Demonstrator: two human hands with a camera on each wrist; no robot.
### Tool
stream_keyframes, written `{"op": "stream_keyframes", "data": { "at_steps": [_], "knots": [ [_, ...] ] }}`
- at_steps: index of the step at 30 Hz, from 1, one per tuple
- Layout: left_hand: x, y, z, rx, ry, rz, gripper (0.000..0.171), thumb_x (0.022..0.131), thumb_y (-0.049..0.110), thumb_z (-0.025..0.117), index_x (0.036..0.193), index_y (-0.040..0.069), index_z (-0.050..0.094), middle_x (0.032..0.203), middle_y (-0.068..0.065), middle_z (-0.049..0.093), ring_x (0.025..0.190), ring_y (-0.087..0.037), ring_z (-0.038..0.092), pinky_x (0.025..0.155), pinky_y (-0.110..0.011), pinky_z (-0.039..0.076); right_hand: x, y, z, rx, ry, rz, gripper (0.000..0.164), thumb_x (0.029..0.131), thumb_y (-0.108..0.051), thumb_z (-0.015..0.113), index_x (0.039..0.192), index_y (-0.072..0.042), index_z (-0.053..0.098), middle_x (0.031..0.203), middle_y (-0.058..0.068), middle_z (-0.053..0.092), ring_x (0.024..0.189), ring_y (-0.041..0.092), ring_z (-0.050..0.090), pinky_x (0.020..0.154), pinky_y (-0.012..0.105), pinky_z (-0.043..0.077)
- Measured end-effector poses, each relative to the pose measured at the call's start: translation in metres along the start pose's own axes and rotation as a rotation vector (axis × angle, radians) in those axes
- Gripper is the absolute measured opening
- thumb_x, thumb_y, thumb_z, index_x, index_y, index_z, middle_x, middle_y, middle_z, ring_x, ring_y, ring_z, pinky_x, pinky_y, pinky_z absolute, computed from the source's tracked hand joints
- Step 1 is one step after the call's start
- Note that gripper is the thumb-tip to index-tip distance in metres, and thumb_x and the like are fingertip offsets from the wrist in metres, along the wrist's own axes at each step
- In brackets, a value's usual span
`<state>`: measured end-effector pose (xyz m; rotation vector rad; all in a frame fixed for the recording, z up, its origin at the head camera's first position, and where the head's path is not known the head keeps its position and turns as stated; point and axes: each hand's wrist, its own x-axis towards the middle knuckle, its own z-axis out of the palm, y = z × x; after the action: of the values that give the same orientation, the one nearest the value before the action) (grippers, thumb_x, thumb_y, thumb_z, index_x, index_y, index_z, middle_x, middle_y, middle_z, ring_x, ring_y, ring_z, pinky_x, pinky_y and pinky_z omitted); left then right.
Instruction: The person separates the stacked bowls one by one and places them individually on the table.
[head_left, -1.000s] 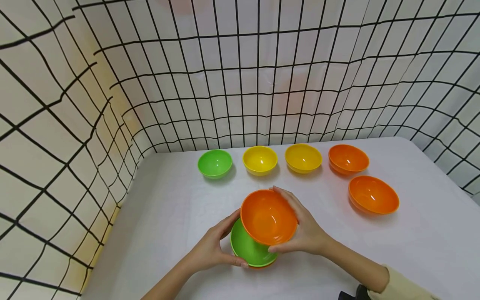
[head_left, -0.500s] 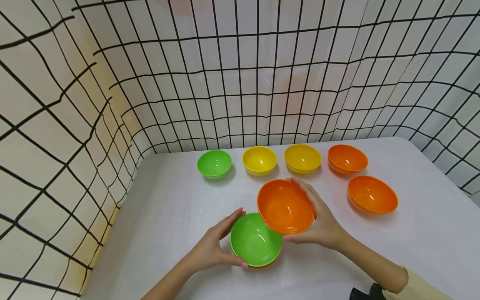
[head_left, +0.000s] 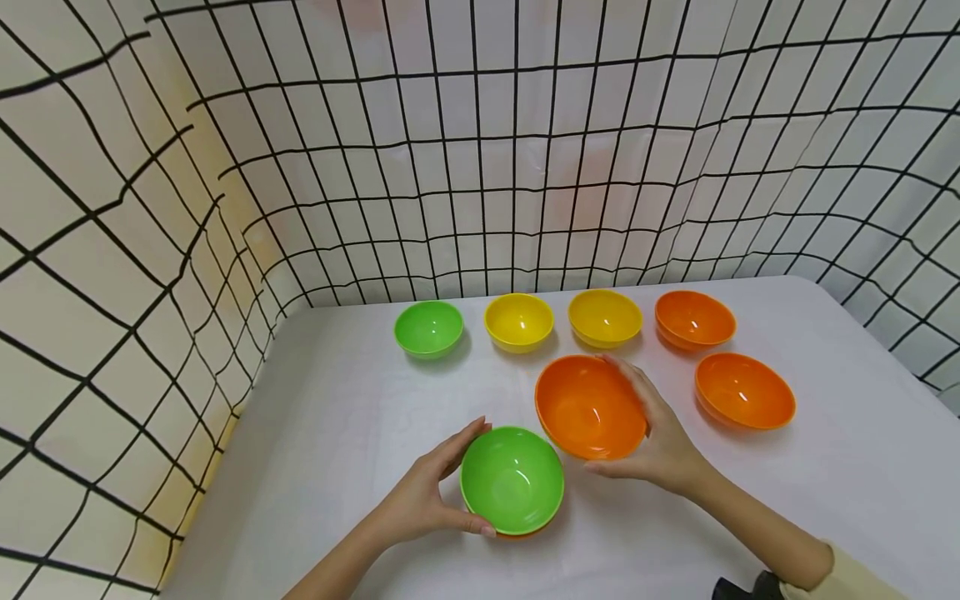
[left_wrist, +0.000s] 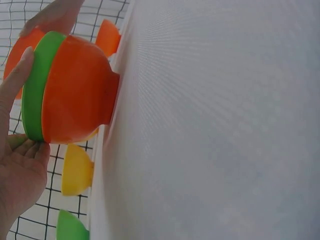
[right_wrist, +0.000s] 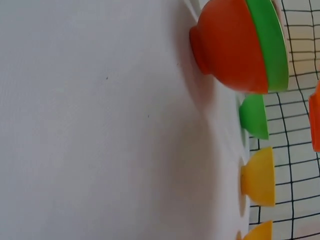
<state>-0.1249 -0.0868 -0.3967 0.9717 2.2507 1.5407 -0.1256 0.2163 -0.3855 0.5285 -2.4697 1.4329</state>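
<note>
A green bowl (head_left: 512, 481) sits nested in an orange bowl (left_wrist: 77, 90), and the orange one's foot rests on the table. My left hand (head_left: 438, 487) holds this stack from the left, thumb at the near side and fingers at the far side of the green rim. Up and to the right, my right hand (head_left: 663, 437) grips another orange bowl (head_left: 591, 407) by its right side, thumb near and fingers far. That bowl is raised and tilted, its hollow facing me. Only a sliver of the held bowl (right_wrist: 315, 117) shows in the right wrist view.
Along the back of the white table (head_left: 337, 400) stand a small green bowl (head_left: 429, 329), two yellow bowls (head_left: 519, 322) and an orange bowl (head_left: 695, 319). Another orange bowl (head_left: 745, 391) is nearer on the right. Black grid netting (head_left: 480, 167) encloses the back and sides.
My right hand has lifted the orange bowl off from over the green one and moved it right and slightly away. The left hand stays on the stack.
</note>
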Motion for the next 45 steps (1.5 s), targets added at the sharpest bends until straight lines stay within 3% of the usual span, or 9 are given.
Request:
{"op": "stream_keyframes", "data": {
  "at_steps": [2,9,15,19,22,23,30,39,45],
  "knots": [
    [0.0,-0.001,0.0,0.003,0.004,0.0,0.104,0.061,0.012,0.086,0.145,0.005,0.025,0.144,-0.011,0.038,0.134,-0.026,0.033,0.108,-0.037,0.031,-0.001,0.003,-0.003,-0.009,0.016,0.019,0.113,0.051,-0.013,0.091,0.144,-0.017,0.028,0.139,0.001,0.04,0.12,0.004,0.038,0.093,0.01,0.038],
    [0.001,-0.034,0.005,0.02,0.005,0.019,0.103,0.061,0.033,0.085,0.145,0.027,0.025,0.146,-0.001,0.036,0.135,-0.016,0.031,0.109,-0.034,0.03,-0.008,0.013,-0.018,-0.091,0.049,0.104,0.111,0.055,-0.015,0.089,0.146,-0.02,0.025,0.142,0.001,0.036,0.12,-0.001,0.034,0.09,0.004,0.034],
    [0.0,-0.034,0.004,0.021,0.006,0.013,0.102,0.061,0.035,0.085,0.145,0.028,0.026,0.146,-0.003,0.035,0.135,-0.016,0.031,0.109,-0.035,0.031,-0.012,0.023,-0.031,-0.14,0.062,0.161,0.112,0.058,-0.015,0.088,0.146,-0.026,0.021,0.146,0.002,0.03,0.12,-0.003,0.03,0.087,0.004,0.034],
    [0.0,-0.033,0.003,0.028,0.011,0.013,0.102,0.061,0.035,0.085,0.144,0.028,0.027,0.146,-0.003,0.035,0.135,-0.016,0.031,0.109,-0.035,0.032,-0.011,0.029,-0.036,-0.148,0.07,0.17,0.113,0.057,-0.015,0.088,0.146,-0.027,0.02,0.146,0.004,0.029,0.125,0.012,0.031,0.1,0.036,0.043],
    [0.0,-0.033,0.002,0.026,0.011,0.009,0.102,0.061,0.035,0.085,0.144,0.029,0.027,0.146,-0.001,0.035,0.135,-0.016,0.031,0.109,-0.035,0.031,-0.009,0.033,-0.038,-0.154,0.069,0.194,0.113,0.058,-0.018,0.088,0.147,-0.027,0.019,0.148,0.007,0.027,0.127,0.029,0.03,0.094,0.066,0.036],
    [0.0,-0.033,0.002,0.024,0.01,0.005,0.102,0.061,0.035,0.085,0.144,0.029,0.026,0.147,-0.001,0.035,0.135,-0.015,0.031,0.109,-0.035,0.031,-0.008,0.035,-0.039,-0.157,0.069,0.204,0.113,0.058,-0.02,0.088,0.147,-0.027,0.019,0.148,0.008,0.027,0.127,0.034,0.03,0.092,0.069,0.034],
    [0.0,-0.033,0.002,0.016,0.009,-0.016,0.103,0.06,0.036,0.085,0.144,0.03,0.026,0.147,0.004,0.034,0.135,-0.015,0.03,0.109,-0.035,0.031,-0.001,0.05,-0.035,-0.232,0.046,0.298,0.112,0.062,-0.035,0.085,0.148,-0.018,0.015,0.148,0.015,0.025,0.126,0.041,0.03,0.091,0.069,0.035],
    [0.001,-0.034,0.004,0.012,0.005,-0.005,0.103,0.061,0.035,0.085,0.144,0.03,0.026,0.147,0.001,0.034,0.135,-0.014,0.03,0.109,-0.034,0.031,0.008,0.07,-0.033,-0.238,0.006,0.414,0.116,0.064,-0.045,0.081,0.149,-0.012,0.009,0.15,0.017,0.018,0.128,0.043,0.026,0.095,0.067,0.035],
    [0.002,-0.034,0.005,0.012,0.004,-0.011,0.102,0.06,0.035,0.085,0.144,0.031,0.026,0.145,0.011,0.034,0.135,-0.012,0.03,0.109,-0.032,0.031,0.01,0.078,-0.033,-0.239,-0.009,0.468,0.12,0.063,-0.05,0.08,0.149,-0.011,0.005,0.15,0.019,0.016,0.129,0.043,0.024,0.097,0.066,0.034]
  ]
}}
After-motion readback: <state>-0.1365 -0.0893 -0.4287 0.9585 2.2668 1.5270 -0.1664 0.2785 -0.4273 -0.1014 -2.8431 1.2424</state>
